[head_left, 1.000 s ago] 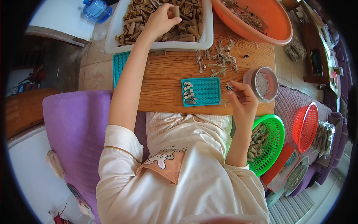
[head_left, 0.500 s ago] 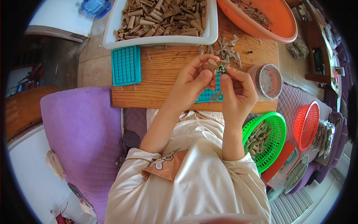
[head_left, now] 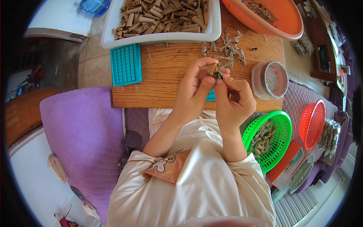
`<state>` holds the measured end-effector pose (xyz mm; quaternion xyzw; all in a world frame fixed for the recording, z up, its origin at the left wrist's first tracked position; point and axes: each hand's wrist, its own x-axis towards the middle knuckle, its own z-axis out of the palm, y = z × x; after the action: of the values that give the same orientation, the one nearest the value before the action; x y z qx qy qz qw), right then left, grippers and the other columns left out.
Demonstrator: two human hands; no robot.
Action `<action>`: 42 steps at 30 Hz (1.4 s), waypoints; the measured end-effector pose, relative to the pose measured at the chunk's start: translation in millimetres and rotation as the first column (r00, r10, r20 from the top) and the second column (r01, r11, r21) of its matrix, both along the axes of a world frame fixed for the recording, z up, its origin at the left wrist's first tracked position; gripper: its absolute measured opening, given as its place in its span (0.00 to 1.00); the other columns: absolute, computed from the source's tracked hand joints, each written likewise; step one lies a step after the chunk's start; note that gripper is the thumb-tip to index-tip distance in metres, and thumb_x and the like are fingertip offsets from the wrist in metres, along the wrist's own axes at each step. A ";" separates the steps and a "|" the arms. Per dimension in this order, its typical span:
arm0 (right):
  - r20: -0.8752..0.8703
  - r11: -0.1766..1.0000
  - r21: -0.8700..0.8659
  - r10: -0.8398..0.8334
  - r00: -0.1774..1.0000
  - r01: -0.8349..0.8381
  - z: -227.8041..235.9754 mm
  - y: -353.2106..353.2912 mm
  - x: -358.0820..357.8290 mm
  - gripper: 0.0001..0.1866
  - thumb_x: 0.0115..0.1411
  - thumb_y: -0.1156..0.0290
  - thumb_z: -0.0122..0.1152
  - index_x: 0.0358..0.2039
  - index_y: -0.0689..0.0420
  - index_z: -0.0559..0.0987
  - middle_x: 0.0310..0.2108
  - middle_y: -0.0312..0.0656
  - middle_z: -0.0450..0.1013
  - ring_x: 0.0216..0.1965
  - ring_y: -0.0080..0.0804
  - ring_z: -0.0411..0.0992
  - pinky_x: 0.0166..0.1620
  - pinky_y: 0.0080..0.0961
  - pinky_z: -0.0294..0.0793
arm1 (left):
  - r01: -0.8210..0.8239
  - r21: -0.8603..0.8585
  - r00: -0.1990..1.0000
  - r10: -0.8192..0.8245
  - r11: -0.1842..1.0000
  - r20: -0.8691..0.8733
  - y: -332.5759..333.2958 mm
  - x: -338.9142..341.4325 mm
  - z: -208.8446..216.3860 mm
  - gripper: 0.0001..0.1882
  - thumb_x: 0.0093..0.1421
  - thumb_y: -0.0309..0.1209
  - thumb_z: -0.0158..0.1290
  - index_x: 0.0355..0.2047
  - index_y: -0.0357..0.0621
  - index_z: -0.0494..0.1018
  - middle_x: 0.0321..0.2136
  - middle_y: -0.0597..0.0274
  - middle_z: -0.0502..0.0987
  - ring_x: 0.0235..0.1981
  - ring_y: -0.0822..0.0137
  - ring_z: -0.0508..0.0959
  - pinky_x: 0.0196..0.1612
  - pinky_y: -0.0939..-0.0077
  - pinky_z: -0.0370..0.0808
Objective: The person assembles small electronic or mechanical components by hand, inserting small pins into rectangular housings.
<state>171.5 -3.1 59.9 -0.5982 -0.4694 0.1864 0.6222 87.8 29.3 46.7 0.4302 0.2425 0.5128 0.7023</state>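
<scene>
Above the near edge of the wooden table, my left hand grips a tan plastic shell between thumb and fingers. My right hand pinches a small dark circuit board against the shell's end. Its fingertips partly hide the board, so I cannot tell how far it sits inside. Below the hands, a sliver of a teal tray shows. A loose cluster of thin, clear-and-silvery wired parts lies just beyond my hands.
A white bin of tan shells stands at the back, beside an orange basin. Another teal tray lies left. A round tub stands at the right edge. Green and red baskets sit on the sofa.
Both hands have shifted slightly left and drawn closer together. The circuit board now sits against the shell's end, and less of the teal tray below shows.
</scene>
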 end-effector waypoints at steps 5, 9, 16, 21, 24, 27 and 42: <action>0.256 0.998 -0.011 0.059 0.965 -0.058 14.3 0.7 5.2 0.04 0.46 0.84 0.58 0.25 0.65 0.74 0.22 0.36 0.69 0.19 0.15 0.64 0.21 0.11 0.62 | 0.005 -0.046 0.997 -0.002 0.999 0.072 0.3 -3.1 0.9 0.17 0.58 0.31 0.43 0.46 0.37 0.59 0.42 0.54 0.69 0.41 0.68 0.71 0.44 0.77 0.68; 0.332 0.977 -0.025 0.208 0.920 -0.211 16.2 3.1 7.4 0.06 0.45 0.83 0.58 0.26 0.61 0.75 0.22 0.41 0.68 0.20 0.24 0.67 0.20 0.16 0.65 | 0.043 -0.210 0.987 -0.009 0.977 0.161 0.4 -9.9 9.3 0.18 0.58 0.31 0.43 0.47 0.36 0.58 0.42 0.52 0.69 0.44 0.65 0.70 0.46 0.75 0.68; -0.047 0.980 -0.044 0.192 0.980 -0.194 -5.4 -3.6 -0.7 0.07 0.49 0.84 0.54 0.30 0.61 0.73 0.29 0.40 0.68 0.20 0.19 0.65 0.20 0.14 0.65 | -0.057 -0.200 0.995 0.071 0.978 0.064 -2.6 -12.6 5.3 0.18 0.60 0.34 0.40 0.47 0.38 0.59 0.41 0.52 0.69 0.40 0.67 0.72 0.41 0.78 0.70; -0.315 0.962 -0.046 0.241 0.918 -0.268 -12.1 -5.9 -4.5 0.12 0.51 0.84 0.51 0.37 0.61 0.68 0.35 0.40 0.66 0.21 0.14 0.62 0.22 0.12 0.63 | -0.139 -0.197 0.990 0.143 0.971 0.009 -3.4 -13.1 8.5 0.17 0.61 0.32 0.36 0.48 0.38 0.58 0.41 0.50 0.69 0.38 0.66 0.74 0.31 0.83 0.73; -0.449 0.954 -0.040 0.249 0.858 -0.297 -6.0 -2.9 -4.5 0.14 0.52 0.84 0.49 0.40 0.61 0.66 0.34 0.40 0.66 0.23 0.15 0.63 0.24 0.11 0.64 | -0.137 -0.286 0.981 0.170 0.948 0.093 -4.8 -11.2 11.9 0.17 0.61 0.31 0.36 0.49 0.38 0.57 0.42 0.50 0.68 0.38 0.64 0.74 0.34 0.80 0.75; -0.436 0.946 -0.155 0.192 0.879 -0.284 -1.6 -1.6 -0.8 0.16 0.50 0.86 0.49 0.41 0.61 0.66 0.34 0.41 0.67 0.24 0.18 0.65 0.25 0.14 0.67 | -0.039 -0.458 0.957 0.165 0.888 0.239 -3.6 -15.5 13.3 0.15 0.61 0.32 0.37 0.47 0.41 0.58 0.40 0.54 0.69 0.39 0.65 0.73 0.36 0.75 0.75; -0.350 0.874 -0.243 0.326 0.878 -0.421 -13.7 11.6 0.6 0.18 0.43 0.85 0.52 0.38 0.63 0.67 0.31 0.42 0.71 0.31 0.24 0.70 0.36 0.19 0.71 | -0.170 -0.241 0.985 0.165 0.955 -0.039 -23.1 -15.3 -14.0 0.15 0.60 0.26 0.38 0.48 0.39 0.58 0.41 0.55 0.68 0.42 0.70 0.69 0.44 0.80 0.67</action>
<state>172.1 8.5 46.2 -0.5503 -0.4425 0.4641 0.5348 72.4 6.2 32.7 0.3232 0.3457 0.5328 0.7016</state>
